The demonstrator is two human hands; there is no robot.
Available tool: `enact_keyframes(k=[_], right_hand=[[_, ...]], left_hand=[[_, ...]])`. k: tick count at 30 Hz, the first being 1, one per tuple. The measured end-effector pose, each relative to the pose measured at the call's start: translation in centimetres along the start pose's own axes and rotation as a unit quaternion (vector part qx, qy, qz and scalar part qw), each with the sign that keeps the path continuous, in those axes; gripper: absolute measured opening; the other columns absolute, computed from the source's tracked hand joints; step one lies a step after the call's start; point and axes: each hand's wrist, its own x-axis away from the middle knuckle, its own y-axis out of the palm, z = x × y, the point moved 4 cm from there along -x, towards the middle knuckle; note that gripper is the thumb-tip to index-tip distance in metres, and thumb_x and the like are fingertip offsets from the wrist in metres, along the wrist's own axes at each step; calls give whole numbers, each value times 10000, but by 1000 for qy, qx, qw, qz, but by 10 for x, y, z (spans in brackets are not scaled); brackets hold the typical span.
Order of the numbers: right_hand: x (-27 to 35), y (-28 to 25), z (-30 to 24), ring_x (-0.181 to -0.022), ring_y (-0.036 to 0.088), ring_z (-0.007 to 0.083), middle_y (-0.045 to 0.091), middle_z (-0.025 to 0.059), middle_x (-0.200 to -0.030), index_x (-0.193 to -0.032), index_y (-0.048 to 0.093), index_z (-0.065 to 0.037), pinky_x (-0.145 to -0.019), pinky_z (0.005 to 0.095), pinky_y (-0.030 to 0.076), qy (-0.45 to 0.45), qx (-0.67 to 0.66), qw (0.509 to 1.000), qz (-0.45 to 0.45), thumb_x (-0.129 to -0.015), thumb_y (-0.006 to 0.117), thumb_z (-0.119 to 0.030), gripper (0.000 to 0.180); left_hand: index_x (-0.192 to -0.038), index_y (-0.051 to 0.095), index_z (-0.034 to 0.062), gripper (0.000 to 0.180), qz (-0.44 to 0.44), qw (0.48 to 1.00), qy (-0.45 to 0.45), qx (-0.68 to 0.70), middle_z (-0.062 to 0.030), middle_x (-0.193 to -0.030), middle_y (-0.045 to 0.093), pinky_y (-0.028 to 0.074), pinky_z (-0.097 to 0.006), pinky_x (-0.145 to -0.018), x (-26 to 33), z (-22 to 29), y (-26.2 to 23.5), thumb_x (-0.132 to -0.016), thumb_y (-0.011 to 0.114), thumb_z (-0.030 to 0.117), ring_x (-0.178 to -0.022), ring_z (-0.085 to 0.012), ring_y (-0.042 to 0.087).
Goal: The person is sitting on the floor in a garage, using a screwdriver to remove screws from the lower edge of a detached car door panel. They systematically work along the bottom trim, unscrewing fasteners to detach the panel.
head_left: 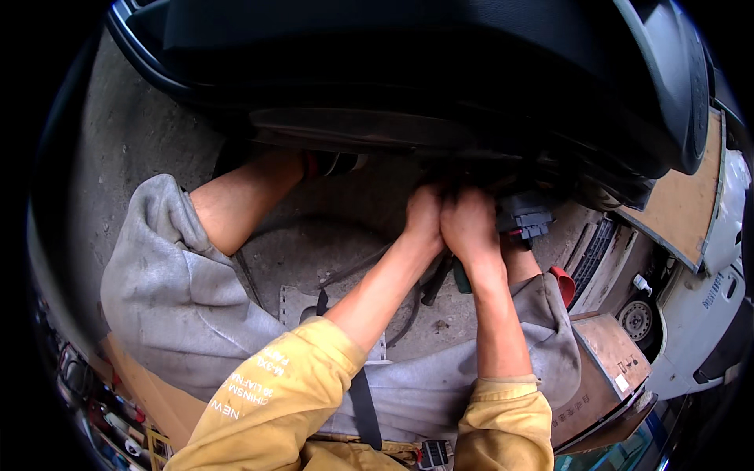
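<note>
Both my arms reach forward between my bent knees to the shadowed underside of a large dark car panel (353,71). My left hand (425,217) and my right hand (470,222) are side by side, touching or nearly so. Their fingers look curled inward, and whatever they grip is lost in the dark. Just right of my right hand hangs a grey plastic connector block (528,220) with a bit of red on it. Below my hands are a dark rod-like piece (433,284) and a dark green object (462,277), partly behind my right forearm.
A thin dark cable (353,271) curves over the concrete floor. A pale perforated plate (292,304) lies below my left forearm. Right of my knee are a red cup-like object (562,286), a cardboard box (614,349) and a white vehicle (699,330).
</note>
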Motion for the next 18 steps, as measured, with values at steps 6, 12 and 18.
enact_keyframes(k=[6, 12, 18], right_hand=[[-7, 2, -11, -798, 649, 396, 658, 250, -871, -916, 640, 25, -712, 468, 527, 22, -44, 997, -67, -867, 528, -126, 194], [2, -5, 3, -750, 694, 341, 693, 195, -791, -815, 710, -12, -659, 431, 553, 3, 28, 1000, 11, -809, 599, -144, 173], [1, -3, -9, -755, 683, 400, 677, 229, -786, -867, 695, 0, -659, 442, 565, 69, -79, 994, 13, -871, 557, -174, 222]], left_hand=[[-1078, 659, 5, 227, 0, 999, 0, 45, -108, -1024, 672, 503, -332, -843, 4, 8, -9, -966, 529, 154, -920, -190, 622], [-1108, 666, -10, 253, -13, 1000, 10, 21, -109, -1059, 678, 501, -312, -859, -8, -10, -7, -972, 519, 144, -954, -177, 626], [-1114, 665, -21, 274, 3, 1000, 6, -13, -111, -1072, 677, 498, -309, -854, 0, 12, -13, -982, 498, 151, -974, -174, 624]])
